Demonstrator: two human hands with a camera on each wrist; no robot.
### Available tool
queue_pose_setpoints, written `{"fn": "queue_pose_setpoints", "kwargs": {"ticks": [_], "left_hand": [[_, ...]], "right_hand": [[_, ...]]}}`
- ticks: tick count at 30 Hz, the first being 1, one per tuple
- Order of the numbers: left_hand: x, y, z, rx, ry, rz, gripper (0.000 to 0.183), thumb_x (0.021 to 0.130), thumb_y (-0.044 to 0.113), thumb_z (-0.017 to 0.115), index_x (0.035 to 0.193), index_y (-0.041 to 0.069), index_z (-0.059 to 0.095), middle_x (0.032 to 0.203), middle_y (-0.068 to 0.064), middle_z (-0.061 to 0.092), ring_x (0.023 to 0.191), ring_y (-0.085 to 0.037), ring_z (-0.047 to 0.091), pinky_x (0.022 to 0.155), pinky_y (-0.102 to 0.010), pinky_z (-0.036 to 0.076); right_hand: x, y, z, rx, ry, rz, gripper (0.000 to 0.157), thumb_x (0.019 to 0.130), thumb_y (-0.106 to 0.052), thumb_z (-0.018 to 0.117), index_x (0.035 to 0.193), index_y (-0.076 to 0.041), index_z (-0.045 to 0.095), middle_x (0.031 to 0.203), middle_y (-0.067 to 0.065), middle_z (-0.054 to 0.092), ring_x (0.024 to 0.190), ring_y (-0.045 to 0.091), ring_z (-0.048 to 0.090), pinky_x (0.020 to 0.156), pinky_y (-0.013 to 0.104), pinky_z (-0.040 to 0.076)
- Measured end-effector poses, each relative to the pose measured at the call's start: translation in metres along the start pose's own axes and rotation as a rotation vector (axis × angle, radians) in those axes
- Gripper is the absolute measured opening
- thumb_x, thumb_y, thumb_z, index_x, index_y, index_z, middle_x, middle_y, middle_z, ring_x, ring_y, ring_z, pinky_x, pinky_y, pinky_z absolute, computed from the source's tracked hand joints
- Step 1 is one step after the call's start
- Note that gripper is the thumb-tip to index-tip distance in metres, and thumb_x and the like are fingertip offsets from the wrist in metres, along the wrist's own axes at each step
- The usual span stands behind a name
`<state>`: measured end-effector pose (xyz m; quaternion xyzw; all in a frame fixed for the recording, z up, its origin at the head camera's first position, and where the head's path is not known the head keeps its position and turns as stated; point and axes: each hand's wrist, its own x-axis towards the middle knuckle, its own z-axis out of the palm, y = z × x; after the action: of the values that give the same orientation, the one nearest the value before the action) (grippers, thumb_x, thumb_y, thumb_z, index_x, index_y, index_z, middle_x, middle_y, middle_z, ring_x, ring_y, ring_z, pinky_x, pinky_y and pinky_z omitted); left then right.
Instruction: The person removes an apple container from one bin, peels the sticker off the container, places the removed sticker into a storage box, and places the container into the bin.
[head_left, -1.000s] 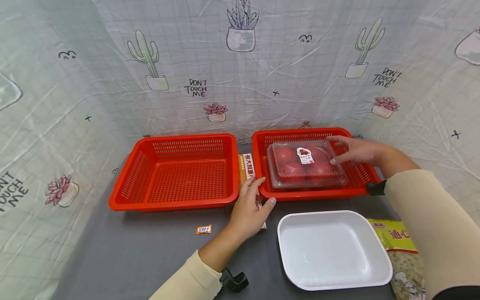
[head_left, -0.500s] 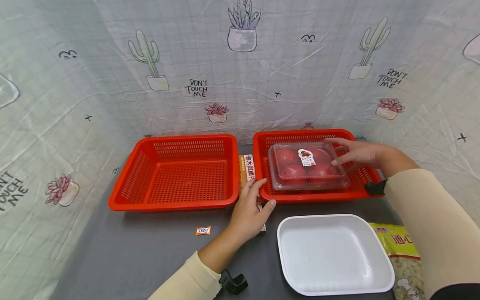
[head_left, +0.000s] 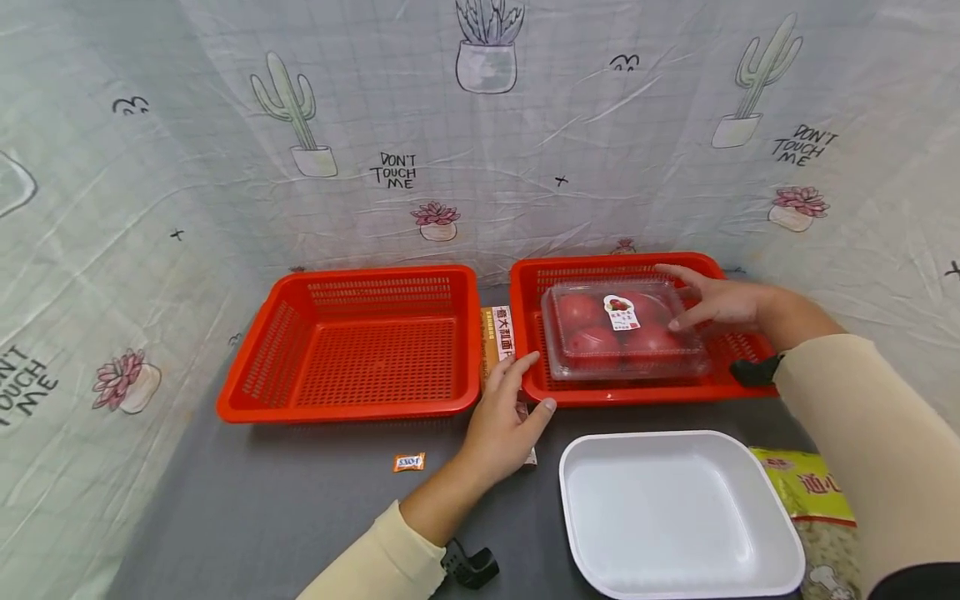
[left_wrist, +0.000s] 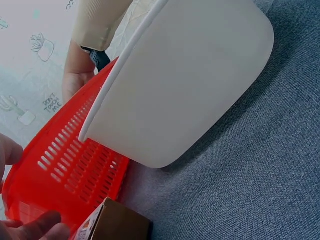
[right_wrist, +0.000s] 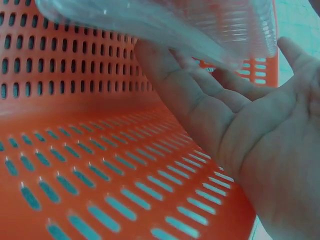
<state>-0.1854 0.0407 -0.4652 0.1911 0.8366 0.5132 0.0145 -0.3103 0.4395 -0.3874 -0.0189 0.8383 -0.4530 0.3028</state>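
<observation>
A clear plastic box of red round fruit that look like tomatoes (head_left: 592,346) sits in the right red basket (head_left: 600,392). My right hand (head_left: 723,302) holds the box's right end, thumb at the lid. In the right wrist view, fingers (right_wrist: 185,95) reach beneath the clear box (right_wrist: 150,30), whose near edge is raised off the basket floor. My left hand (head_left: 498,429) touches the front left corner of that basket with loosely extended fingers. In the left wrist view, fingertips (left_wrist: 42,225) lie by the basket's outer wall (left_wrist: 70,165). A pasta box (head_left: 497,333) lies partly under the left hand.
Another red basket (head_left: 375,408) stands on the left. A white tray (head_left: 678,517) sits in front of the right basket, with a yellow-topped pasta bag (head_left: 813,492) beside it. One small orange packet (head_left: 408,462) lies on the grey cloth. A printed curtain (head_left: 337,208) hangs behind.
The head view has shifted slightly, so the baskets and tray sit a little further right in it. Both hands keep nearly the same places on the basket and fruit box.
</observation>
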Motion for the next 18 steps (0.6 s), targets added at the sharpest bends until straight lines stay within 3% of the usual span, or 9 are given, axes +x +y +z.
{"fn": "queue_pose_setpoints", "kwargs": {"ticks": [9, 18], "left_hand": [[0.002, -0.002, 0.000, 0.029, -0.017, 0.015, 0.068, 0.102, 0.031, 0.071, 0.164, 0.029, 0.044, 0.164, -0.008, 0.037, 0.079, -0.012, 0.058, 0.074, -0.028, 0.054], [0.004, -0.006, -0.001, 0.022, -0.023, 0.031, 0.071, 0.102, 0.030, 0.070, 0.166, 0.026, 0.039, 0.160, -0.002, 0.041, 0.083, -0.014, 0.060, 0.076, -0.027, 0.056]], "right_hand": [[0.013, 0.008, 0.000, 0.025, -0.037, 0.006, 0.113, 0.097, -0.014, 0.075, 0.172, -0.028, -0.008, 0.168, 0.029, 0.010, 0.149, 0.057, 0.016, 0.101, 0.061, 0.055], [0.027, 0.008, 0.008, 0.274, -0.082, 0.091, 0.101, 0.106, -0.022, 0.064, 0.165, -0.023, -0.019, 0.164, 0.024, 0.019, 0.146, 0.045, 0.031, 0.109, 0.059, 0.049]]}}
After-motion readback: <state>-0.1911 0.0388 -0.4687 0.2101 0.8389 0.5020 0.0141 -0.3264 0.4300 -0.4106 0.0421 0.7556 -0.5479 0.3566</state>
